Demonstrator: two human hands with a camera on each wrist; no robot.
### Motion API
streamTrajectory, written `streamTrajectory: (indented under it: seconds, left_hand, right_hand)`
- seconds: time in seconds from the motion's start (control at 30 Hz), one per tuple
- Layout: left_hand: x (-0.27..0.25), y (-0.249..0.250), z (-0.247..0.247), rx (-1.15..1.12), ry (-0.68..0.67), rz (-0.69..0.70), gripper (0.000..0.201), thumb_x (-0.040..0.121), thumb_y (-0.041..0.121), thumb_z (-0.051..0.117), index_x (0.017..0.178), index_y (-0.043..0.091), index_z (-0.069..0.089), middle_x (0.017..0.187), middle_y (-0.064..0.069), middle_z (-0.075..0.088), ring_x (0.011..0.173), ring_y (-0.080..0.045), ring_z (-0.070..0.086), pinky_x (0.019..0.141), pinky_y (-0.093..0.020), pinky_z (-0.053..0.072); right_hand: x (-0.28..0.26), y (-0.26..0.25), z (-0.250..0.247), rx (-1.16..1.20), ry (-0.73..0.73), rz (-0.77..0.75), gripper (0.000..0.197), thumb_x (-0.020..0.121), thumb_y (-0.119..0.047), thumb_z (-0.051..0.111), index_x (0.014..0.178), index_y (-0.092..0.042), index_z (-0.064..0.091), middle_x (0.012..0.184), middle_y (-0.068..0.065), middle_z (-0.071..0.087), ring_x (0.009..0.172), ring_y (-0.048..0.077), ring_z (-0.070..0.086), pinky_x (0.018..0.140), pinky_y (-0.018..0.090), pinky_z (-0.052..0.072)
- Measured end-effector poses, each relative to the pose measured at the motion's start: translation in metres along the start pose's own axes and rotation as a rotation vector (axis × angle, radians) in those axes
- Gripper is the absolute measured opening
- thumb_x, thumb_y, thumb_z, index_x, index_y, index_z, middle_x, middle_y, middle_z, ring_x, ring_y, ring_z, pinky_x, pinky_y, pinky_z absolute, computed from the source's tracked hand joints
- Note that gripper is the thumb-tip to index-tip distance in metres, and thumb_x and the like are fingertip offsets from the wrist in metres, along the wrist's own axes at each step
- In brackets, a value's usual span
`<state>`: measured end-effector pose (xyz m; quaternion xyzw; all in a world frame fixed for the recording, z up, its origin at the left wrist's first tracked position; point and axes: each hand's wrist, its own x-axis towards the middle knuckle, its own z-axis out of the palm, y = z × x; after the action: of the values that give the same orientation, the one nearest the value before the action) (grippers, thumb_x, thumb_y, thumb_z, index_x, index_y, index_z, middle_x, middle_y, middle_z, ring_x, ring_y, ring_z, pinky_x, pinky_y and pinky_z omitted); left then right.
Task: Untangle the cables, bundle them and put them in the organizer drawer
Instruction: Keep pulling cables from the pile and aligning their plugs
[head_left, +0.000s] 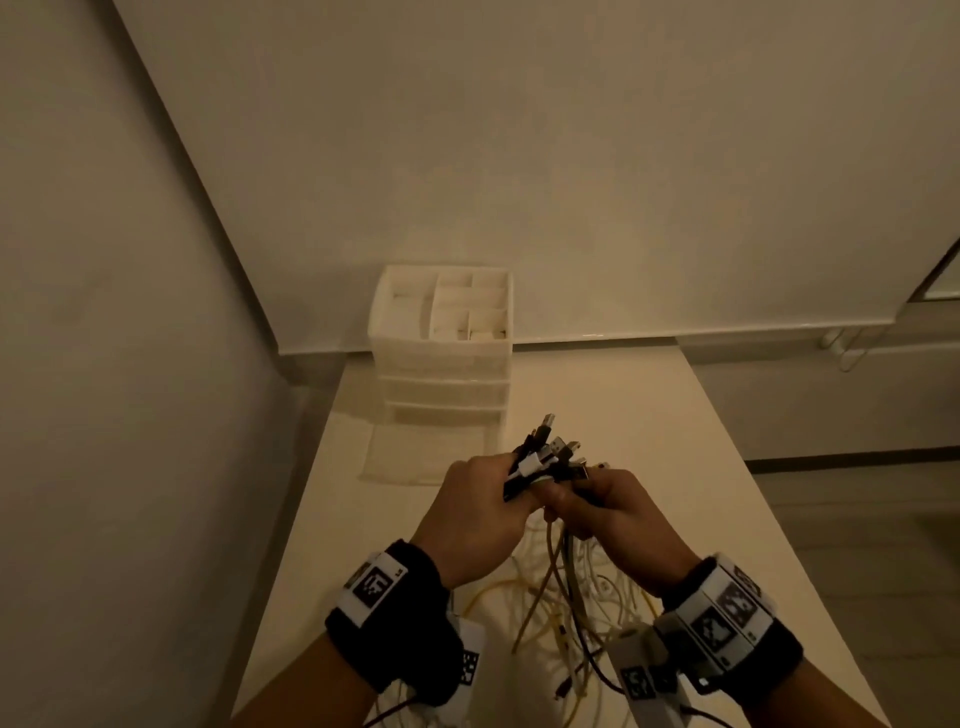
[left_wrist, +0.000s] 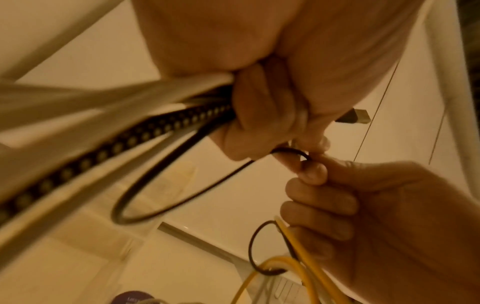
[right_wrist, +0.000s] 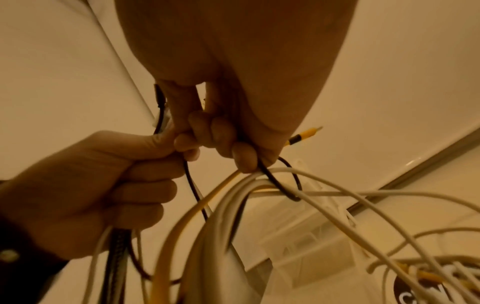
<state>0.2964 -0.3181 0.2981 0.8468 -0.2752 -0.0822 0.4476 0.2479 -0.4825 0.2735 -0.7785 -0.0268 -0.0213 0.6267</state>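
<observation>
Head view: both hands raised over the middle of the tabletop (head_left: 649, 395), left hand (head_left: 475, 512) and right hand (head_left: 618, 514) touching each other, each grip clamped on the cables (head_left: 558, 577); a fan of USB plug ends (head_left: 553, 452) sticks up out of the two fists, exact plug count hard to make out. The rest of the cables, yellow, white and black, hang down and pile on the tabletop toward its near edge, partly hidden behind the wrists. Wristbands (head_left: 387, 592) carry square black-and-white marker tags, no readable text. White organizer (head_left: 441, 358) stands at the far left corner of the tabletop, top tray divided into compartments, contents not discernible; its lowest drawer (head_left: 426, 454) is pulled out, and what is inside is too washed out to tell. Left wrist view: left hand (left_wrist: 262, 115) fingers curled round a bundle with a braided black cable (left_wrist: 130, 139), white leads blurred; one metal plug pokes out past the fingers; right hand (left_wrist: 363, 216) pinches a thin black loop and holds yellow leads. A dark round object at the bottom edge is cut off, print unreadable. Right wrist view: right hand (right_wrist: 228, 131) fingers curled round black, white and yellow cables (right_wrist: 226, 205); left hand (right_wrist: 103, 185) fisted on the braided bundle. A dark label at the bottom right is cut off, lettering partial and unreadable.
</observation>
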Motion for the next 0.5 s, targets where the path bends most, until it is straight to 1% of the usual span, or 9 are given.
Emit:
streamTrajectory:
  seconds: [0.03, 0.07, 0.13, 0.2, 0.27, 0.3, 0.4, 0.47, 0.5]
  left_hand:
    - [0.001, 0.002, 0.000, 0.018, 0.000, 0.020, 0.015, 0.090, 0.029, 0.064, 0.076, 0.032, 0.061, 0.060, 0.012, 0.059, 0.056, -0.006, 0.053, 0.050, -0.013, 0.035]
    - [0.003, 0.003, -0.001, 0.030, 0.011, 0.033, 0.016, 0.090, 0.027, 0.064, 0.074, 0.028, 0.060, 0.060, 0.010, 0.059, 0.056, -0.008, 0.052, 0.049, -0.013, 0.034]
    - [0.005, 0.004, -0.001, 0.033, 0.057, 0.043, 0.017, 0.089, 0.024, 0.064, 0.074, 0.017, 0.063, 0.061, 0.005, 0.061, 0.059, -0.013, 0.054, 0.049, -0.013, 0.034]
    - [0.004, 0.006, 0.000, 0.003, 0.108, 0.051, 0.012, 0.088, 0.021, 0.066, 0.080, 0.013, 0.069, 0.064, 0.008, 0.063, 0.062, -0.009, 0.058, 0.051, -0.011, 0.037]
    - [0.001, 0.012, -0.001, -0.056, 0.167, 0.061, 0.004, 0.087, 0.017, 0.067, 0.086, 0.017, 0.071, 0.067, 0.018, 0.063, 0.064, 0.002, 0.060, 0.055, -0.007, 0.039]
    - [0.000, 0.015, -0.003, -0.077, 0.198, 0.075, 0.006, 0.087, 0.017, 0.068, 0.086, 0.021, 0.071, 0.068, 0.020, 0.063, 0.066, 0.004, 0.061, 0.057, -0.007, 0.040]
    - [-0.003, 0.022, -0.011, -0.094, 0.297, 0.147, 0.014, 0.087, 0.023, 0.068, 0.081, 0.036, 0.065, 0.065, 0.019, 0.063, 0.068, 0.000, 0.063, 0.058, -0.013, 0.046]
    - [-0.007, 0.030, -0.019, -0.127, 0.395, 0.170, 0.010, 0.087, 0.032, 0.066, 0.078, 0.037, 0.064, 0.063, 0.017, 0.064, 0.062, -0.003, 0.062, 0.053, -0.016, 0.045]
    - [-0.010, 0.035, -0.024, -0.151, 0.453, 0.177, 0.012, 0.087, 0.036, 0.064, 0.075, 0.037, 0.062, 0.060, 0.020, 0.063, 0.056, 0.000, 0.058, 0.049, -0.012, 0.040]
  right_hand:
    - [-0.001, 0.001, 0.000, -0.003, 0.000, -0.004, 0.040, 0.087, -0.039, 0.056, 0.072, -0.004, 0.069, 0.055, 0.009, 0.048, 0.052, 0.013, 0.041, 0.056, 0.029, 0.036]
    - [-0.002, 0.004, 0.001, -0.012, 0.000, -0.007, 0.041, 0.088, -0.041, 0.054, 0.075, -0.005, 0.070, 0.057, 0.011, 0.050, 0.053, 0.013, 0.044, 0.056, 0.030, 0.038]
    - [-0.003, 0.011, 0.002, -0.050, -0.015, -0.040, 0.041, 0.094, -0.042, 0.048, 0.077, -0.010, 0.069, 0.059, 0.001, 0.056, 0.056, 0.011, 0.052, 0.060, 0.026, 0.044]
    - [-0.004, 0.020, 0.005, -0.138, -0.034, -0.099, 0.035, 0.098, -0.039, 0.044, 0.079, -0.018, 0.066, 0.065, -0.001, 0.061, 0.061, 0.008, 0.057, 0.064, 0.022, 0.046]
    - [-0.004, 0.029, 0.011, -0.195, -0.036, -0.149, 0.024, 0.097, -0.030, 0.046, 0.081, -0.021, 0.061, 0.070, -0.003, 0.062, 0.067, 0.007, 0.059, 0.067, 0.018, 0.045]
    - [-0.004, 0.033, 0.014, -0.208, -0.027, -0.167, 0.020, 0.097, -0.026, 0.047, 0.082, -0.022, 0.060, 0.071, -0.006, 0.062, 0.069, 0.006, 0.060, 0.068, 0.015, 0.044]
    - [-0.001, 0.046, 0.023, -0.272, 0.035, -0.214, 0.017, 0.096, -0.015, 0.050, 0.086, -0.023, 0.060, 0.074, -0.012, 0.063, 0.073, 0.002, 0.062, 0.069, 0.009, 0.043]
    - [0.002, 0.057, 0.026, -0.306, 0.069, -0.231, 0.015, 0.096, -0.013, 0.051, 0.087, -0.017, 0.062, 0.075, -0.013, 0.065, 0.074, 0.001, 0.062, 0.069, 0.010, 0.044]
    - [0.004, 0.062, 0.028, -0.314, 0.075, -0.229, 0.014, 0.096, -0.014, 0.051, 0.088, -0.015, 0.063, 0.075, -0.012, 0.065, 0.073, 0.001, 0.063, 0.068, 0.011, 0.045]
